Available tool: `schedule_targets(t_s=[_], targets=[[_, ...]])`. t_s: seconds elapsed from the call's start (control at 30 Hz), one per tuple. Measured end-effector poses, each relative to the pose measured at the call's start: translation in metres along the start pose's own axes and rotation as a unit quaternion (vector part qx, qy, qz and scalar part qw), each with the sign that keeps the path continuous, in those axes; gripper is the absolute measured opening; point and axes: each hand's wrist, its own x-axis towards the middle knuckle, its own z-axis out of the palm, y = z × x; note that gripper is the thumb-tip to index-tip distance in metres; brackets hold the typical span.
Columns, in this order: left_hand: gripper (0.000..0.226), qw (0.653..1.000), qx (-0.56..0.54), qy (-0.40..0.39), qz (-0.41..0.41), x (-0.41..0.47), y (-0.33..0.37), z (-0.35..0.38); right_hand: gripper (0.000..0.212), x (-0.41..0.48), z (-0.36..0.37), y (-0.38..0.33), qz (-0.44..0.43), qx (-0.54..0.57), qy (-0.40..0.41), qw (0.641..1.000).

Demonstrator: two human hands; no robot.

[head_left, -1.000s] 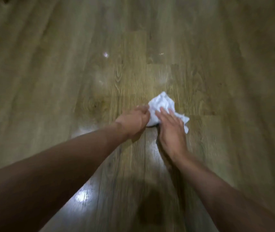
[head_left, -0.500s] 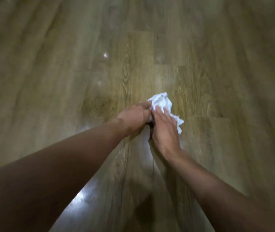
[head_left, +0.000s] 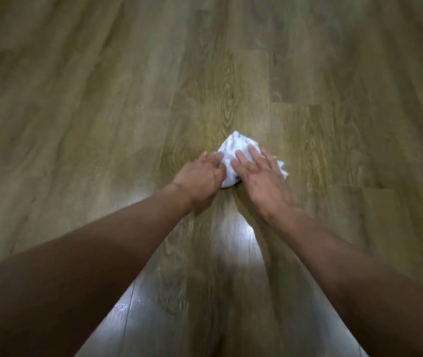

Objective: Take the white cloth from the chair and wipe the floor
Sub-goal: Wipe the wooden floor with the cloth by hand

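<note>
A crumpled white cloth lies bunched on the wooden plank floor in the middle of the view. My right hand presses flat on its right half with straight, spread fingers. My left hand holds the cloth's left edge with curled fingers. Both hands cover the near part of the cloth; only its far corner and a bit at the right show. The chair is out of view.
Wood-grain planks fill the whole view. A bright light reflection shines on the floor between my forearms, with a smaller one lower left.
Both hands have slid the cloth a little to the right across the floor. My right hand's fingers have spread wider on the cloth.
</note>
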Motion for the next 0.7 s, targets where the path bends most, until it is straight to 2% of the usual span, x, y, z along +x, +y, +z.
schedule_targets(t_s=[0.1, 0.17, 0.2, 0.27, 0.37, 0.47, 0.57, 0.63, 0.7], targets=[[0.041, 0.997, -0.021, 0.03, 0.068, -0.038, -0.012, 0.017, 0.047, -0.038, 0.014, -0.029, -0.044, 0.082, 0.027, 0.995], [0.035, 0.989, -0.047, 0.077, 0.121, -0.062, -0.028, 0.02, 0.044, -0.051, 0.019, -0.048, -0.08, 0.087, 0.047, 0.992], [0.034, 0.987, -0.054, 0.088, 0.122, -0.07, -0.039, 0.023, 0.042, -0.046, 0.021, -0.054, -0.093, 0.091, 0.042, 0.991], [0.036, 0.992, -0.062, 0.071, 0.083, -0.074, -0.06, 0.026, 0.037, -0.018, 0.016, -0.064, -0.096, 0.125, 0.011, 0.987], [0.037, 0.994, -0.095, 0.045, -0.024, -0.05, -0.08, 0.017, 0.037, 0.053, 0.004, -0.069, -0.047, 0.153, 0.009, 0.987], [0.031, 0.991, -0.097, 0.045, -0.086, -0.026, -0.087, 0.011, 0.041, 0.09, 0.004, -0.077, -0.023, 0.13, -0.01, 0.991], [0.04, 0.987, -0.129, 0.051, -0.074, -0.044, -0.074, 0.025, 0.042, 0.054, 0.019, -0.085, -0.027, 0.121, 0.019, 0.992], [0.046, 0.987, -0.125, 0.098, -0.033, -0.077, -0.066, 0.039, 0.044, 0.016, 0.024, -0.095, -0.059, 0.124, 0.045, 0.989], [0.044, 0.983, -0.13, 0.128, 0.017, -0.104, -0.067, 0.046, 0.046, -0.007, 0.03, -0.103, -0.081, 0.12, 0.022, 0.989]])
